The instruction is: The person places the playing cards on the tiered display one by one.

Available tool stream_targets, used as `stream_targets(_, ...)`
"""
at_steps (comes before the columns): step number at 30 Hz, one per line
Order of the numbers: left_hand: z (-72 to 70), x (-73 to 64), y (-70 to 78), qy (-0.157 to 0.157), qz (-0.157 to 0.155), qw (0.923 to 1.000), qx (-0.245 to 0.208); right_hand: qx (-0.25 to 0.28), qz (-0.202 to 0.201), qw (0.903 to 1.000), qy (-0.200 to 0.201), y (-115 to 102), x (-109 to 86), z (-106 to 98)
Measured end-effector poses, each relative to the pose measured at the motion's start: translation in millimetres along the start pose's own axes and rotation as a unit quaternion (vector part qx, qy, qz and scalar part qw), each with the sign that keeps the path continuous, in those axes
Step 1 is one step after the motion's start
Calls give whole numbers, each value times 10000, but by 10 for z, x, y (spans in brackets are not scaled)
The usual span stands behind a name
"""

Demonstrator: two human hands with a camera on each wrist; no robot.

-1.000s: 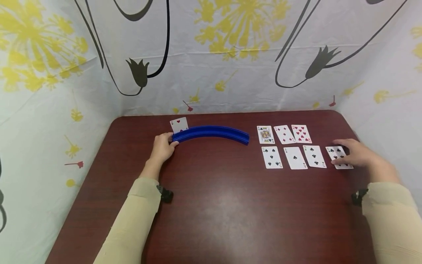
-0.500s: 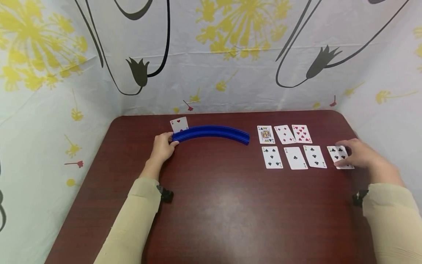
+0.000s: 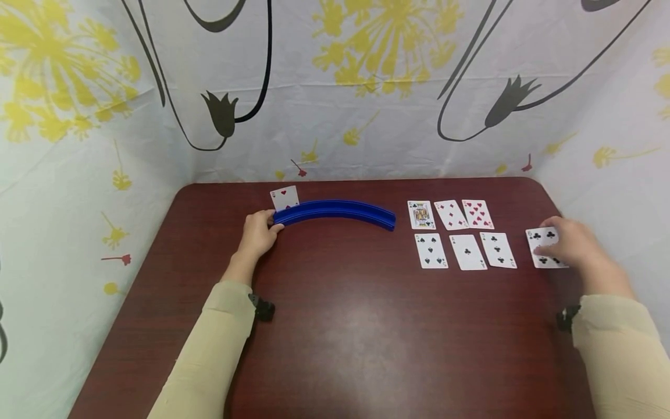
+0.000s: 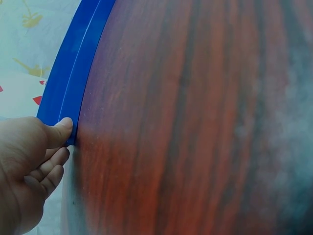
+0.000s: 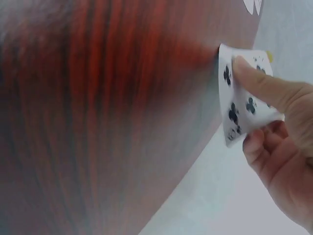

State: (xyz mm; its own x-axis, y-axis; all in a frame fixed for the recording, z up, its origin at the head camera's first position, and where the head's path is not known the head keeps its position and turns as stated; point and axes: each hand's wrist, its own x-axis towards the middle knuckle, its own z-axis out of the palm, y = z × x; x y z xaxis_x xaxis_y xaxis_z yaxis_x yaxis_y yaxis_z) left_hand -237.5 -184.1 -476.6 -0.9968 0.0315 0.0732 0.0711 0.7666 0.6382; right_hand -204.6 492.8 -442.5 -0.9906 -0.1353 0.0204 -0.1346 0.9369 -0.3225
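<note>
Solid blue rack (image 3: 335, 208) at the left hand (image 3: 257, 234), white card (image 3: 541, 237) with black clubs in the right hand (image 3: 573, 244) — red-brown, dark-streaked table (image 3: 366, 314) beneath both, yellow-and-grey floral white cloth (image 3: 398, 145) beyond

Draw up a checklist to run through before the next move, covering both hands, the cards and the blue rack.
1. Right hand pinching the club card: ok, thumb on its face.
2. Club card flat: not ok, it bows in the right wrist view.
3. Left hand holding the blue rack: ok, at the rack's left end.
4. Heart card seated in the rack: cannot tell, the rack hides its lower edge.
5. King card apart from the rack: ok, a gap shows between them.
</note>
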Motion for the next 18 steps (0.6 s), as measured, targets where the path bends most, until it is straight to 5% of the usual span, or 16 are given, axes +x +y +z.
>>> stream_targets(10, 1, -2, -1, -44, -75, 10000, 20, -170, 389, 9970, 645, -159, 13, -129)
stream_targets(18, -2, -2, 13, -17, -47, 10000, 36, -89, 204, 9910, 1323, -381, 58, -186)
